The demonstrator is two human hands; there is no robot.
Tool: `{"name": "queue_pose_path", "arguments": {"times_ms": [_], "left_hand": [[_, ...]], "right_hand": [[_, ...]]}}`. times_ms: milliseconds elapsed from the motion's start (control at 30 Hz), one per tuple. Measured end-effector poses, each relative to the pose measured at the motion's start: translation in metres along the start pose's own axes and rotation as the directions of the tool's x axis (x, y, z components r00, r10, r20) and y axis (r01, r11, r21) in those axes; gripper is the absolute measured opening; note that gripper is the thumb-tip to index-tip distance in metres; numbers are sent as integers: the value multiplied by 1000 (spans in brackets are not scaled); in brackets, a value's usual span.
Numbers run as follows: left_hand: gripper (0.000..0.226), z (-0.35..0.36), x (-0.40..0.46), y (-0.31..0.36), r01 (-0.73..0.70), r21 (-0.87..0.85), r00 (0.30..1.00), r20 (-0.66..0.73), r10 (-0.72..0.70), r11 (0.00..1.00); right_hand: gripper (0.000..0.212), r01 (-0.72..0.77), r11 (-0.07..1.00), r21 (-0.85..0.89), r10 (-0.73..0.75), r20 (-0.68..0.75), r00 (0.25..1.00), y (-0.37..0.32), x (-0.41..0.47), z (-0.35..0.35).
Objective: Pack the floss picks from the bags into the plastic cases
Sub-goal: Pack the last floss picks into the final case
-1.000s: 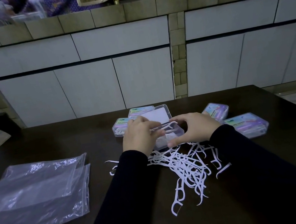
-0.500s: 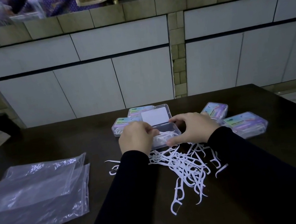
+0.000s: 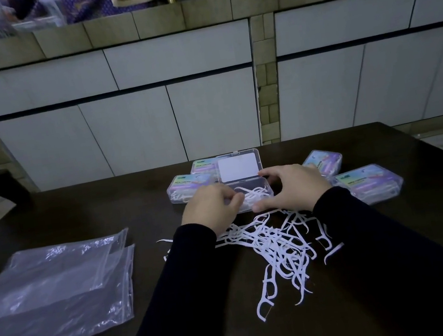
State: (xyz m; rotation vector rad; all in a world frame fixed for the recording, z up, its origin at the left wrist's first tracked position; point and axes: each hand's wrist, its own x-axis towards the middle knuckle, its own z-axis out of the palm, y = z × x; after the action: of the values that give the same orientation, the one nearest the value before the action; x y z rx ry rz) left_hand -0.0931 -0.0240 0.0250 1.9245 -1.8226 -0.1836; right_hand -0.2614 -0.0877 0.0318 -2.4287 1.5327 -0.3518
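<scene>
A clear plastic case (image 3: 261, 187) lies open mid-table, its lid (image 3: 239, 168) folded back and several white floss picks inside its base. My left hand (image 3: 209, 210) is at the case's left end, curled fingers pinching the picks in it. My right hand (image 3: 293, 188) grips the case's right end, thumb on the near wall and index finger on the far wall. A loose pile of floss picks (image 3: 273, 244) spreads on the dark table (image 3: 76, 208) just in front of the case, between my sleeves.
Closed, filled cases lie around the open one: two at the left (image 3: 188, 186) (image 3: 202, 166), two at the right (image 3: 322, 162) (image 3: 369, 182). Flat clear zip bags (image 3: 52, 296) lie at the left. A tiled counter front stands beyond the table's far edge.
Both hands lowered a bunch of picks from above the case down into its base. My right hand shifted onto the case's right end; my left hand stayed on the picks.
</scene>
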Motion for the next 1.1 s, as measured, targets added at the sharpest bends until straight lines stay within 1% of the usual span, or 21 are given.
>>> {"name": "queue_pose_path", "arguments": {"times_ms": [67, 100, 133, 167, 200, 233, 300, 333, 400, 467, 500, 567, 600, 700, 767, 867, 933, 1033, 1100], "left_hand": [[29, -4, -2, 5, -29, 6, 996, -85, 29, 1000], [28, -7, -4, 7, -55, -16, 993, -109, 52, 998], [26, -10, -6, 10, -81, -51, 992, -96, 76, 995], [24, -13, -8, 14, -101, -98, 994, -44, 98, 990], [24, -17, -11, 19, -102, -148, 993, 45, 110, 984], [30, -19, -15, 24, -79, -188, 982, 154, 109, 979], [50, -23, -20, 32, -10, -203, 935, 345, 81, 979], [57, -24, -23, 36, 8, -186, 913, 403, 69, 982], [69, -24, -27, 41, 8, -150, 898, 435, 59, 989], [86, -23, -32, 44, -33, -87, 901, 428, 67, 996], [96, -23, -33, 46, -48, -55, 897, 436, 68, 997], [110, -21, -35, 46, -56, -2, 878, 475, 50, 998], [112, -21, -36, 45, -57, 24, 868, 495, 38, 998], [108, -21, -37, 43, -47, 69, 860, 510, 5, 997], [98, -23, -39, 42, -32, 64, 871, 491, -3, 997], [81, -25, -39, 37, -2, 49, 887, 461, -21, 999], [69, -24, -36, 33, 24, 36, 900, 435, -37, 999], [47, -23, -32, 27, 35, 31, 916, 398, -44, 999], [40, -23, -31, 22, 43, 32, 925, 378, -52, 999]], "right_hand": [[88, -27, 1000, 5, 27, -7, 1000, -1, -3, -10], [81, -64, 998, -2, 64, -27, 998, -1, -4, -16], [72, -117, 993, -33, 116, -50, 992, 0, -4, -23], [62, -178, 981, -83, 173, -66, 983, 0, -6, -31], [55, -237, 962, -132, 231, -61, 971, 1, -9, -39], [52, -279, 944, -175, 279, -24, 960, 0, -13, -46], [55, -291, 921, -260, 336, 147, 930, -2, -26, -60], [58, -260, 916, -305, 342, 256, 904, -1, -32, -65], [71, -208, 913, -352, 353, 424, 834, 3, -42, -70], [87, -205, 909, -362, 373, 490, 788, 6, -47, -68], [91, -191, 911, -365, 368, 510, 777, 6, -49, -67], [91, -136, 910, -391, 343, 529, 776, 3, -50, -64], [89, -110, 909, -403, 330, 531, 780, 0, -50, -64], [76, -97, 914, -393, 306, 512, 803, -1, -50, -61], [66, -129, 933, -337, 295, 505, 811, 2, -48, -57], [47, -153, 960, -233, 256, 519, 815, 4, -46, -54], [37, -136, 976, -173, 208, 527, 824, 5, -45, -51], [25, -77, 992, -95, 114, 503, 857, 5, -42, -46], [22, -28, 998, -62, 54, 470, 881, 4, -41, -41]]}}
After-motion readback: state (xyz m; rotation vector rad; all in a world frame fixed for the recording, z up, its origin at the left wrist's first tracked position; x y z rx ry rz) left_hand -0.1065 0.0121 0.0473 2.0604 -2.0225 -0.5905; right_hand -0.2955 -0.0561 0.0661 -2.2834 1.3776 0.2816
